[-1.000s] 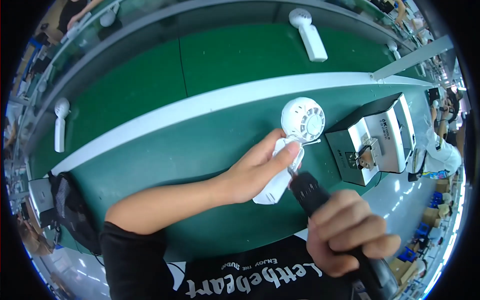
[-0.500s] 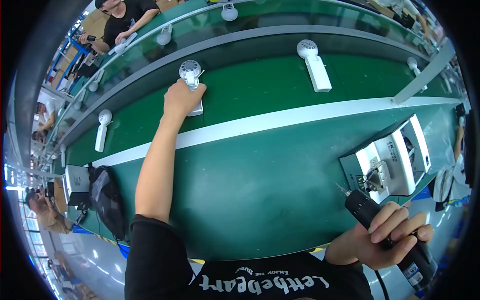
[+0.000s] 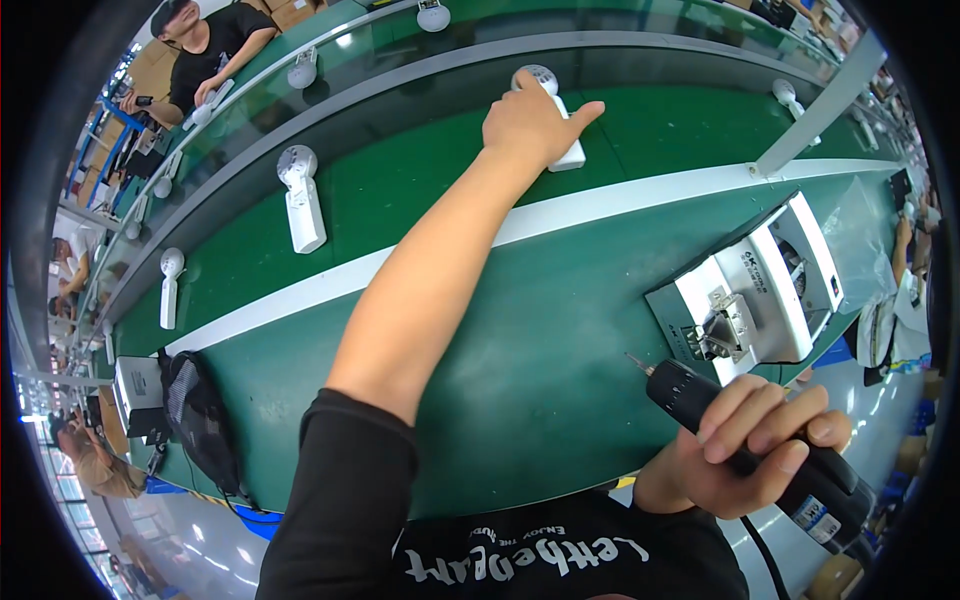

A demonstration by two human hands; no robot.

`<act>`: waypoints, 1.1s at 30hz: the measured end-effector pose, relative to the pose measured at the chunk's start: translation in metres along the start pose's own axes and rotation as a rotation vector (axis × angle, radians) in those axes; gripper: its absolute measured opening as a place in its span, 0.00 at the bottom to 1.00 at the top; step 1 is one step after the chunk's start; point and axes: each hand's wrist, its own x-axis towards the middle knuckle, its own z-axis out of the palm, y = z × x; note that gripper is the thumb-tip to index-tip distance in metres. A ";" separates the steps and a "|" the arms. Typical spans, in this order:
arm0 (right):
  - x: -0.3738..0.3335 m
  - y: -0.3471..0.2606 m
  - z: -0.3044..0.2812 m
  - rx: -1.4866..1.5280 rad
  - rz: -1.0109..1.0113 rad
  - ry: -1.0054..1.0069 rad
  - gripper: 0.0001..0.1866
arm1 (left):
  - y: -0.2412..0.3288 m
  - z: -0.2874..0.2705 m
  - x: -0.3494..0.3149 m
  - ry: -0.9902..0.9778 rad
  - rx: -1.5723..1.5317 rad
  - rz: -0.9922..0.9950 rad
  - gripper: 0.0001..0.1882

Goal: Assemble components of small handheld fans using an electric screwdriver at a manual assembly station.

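My left hand [image 3: 530,125] reaches across to the belt, over a white handheld fan [image 3: 570,155] with a round grilled head. Its thumb sticks out to the right, apart from the fingers, which reach over the fan's head; their contact with it is partly hidden. To the left, another white handheld fan [image 3: 305,215] lies on the green belt [image 3: 400,190]. Closed round a black electric screwdriver [image 3: 800,490], my right hand [image 3: 750,445] is at the lower right. The screwdriver's thin bit points up and left, near a white screw feeder [image 3: 755,290].
A white rail [image 3: 600,220] divides the belt from the green worktable [image 3: 520,370]. More fans lie along the belt, one [image 3: 170,290] at far left. A black mesh bag [image 3: 200,420] and a white box [image 3: 140,390] sit at left. A person [image 3: 215,50] works across the line.
My left hand has let go of the left fan and moved right to another one. The view has shifted a little. My right hand still grips the screwdriver.
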 end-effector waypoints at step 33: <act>0.014 -0.005 -0.012 -0.029 0.068 0.021 0.09 | -0.065 -0.009 -0.178 -0.753 -1.923 -0.117 0.24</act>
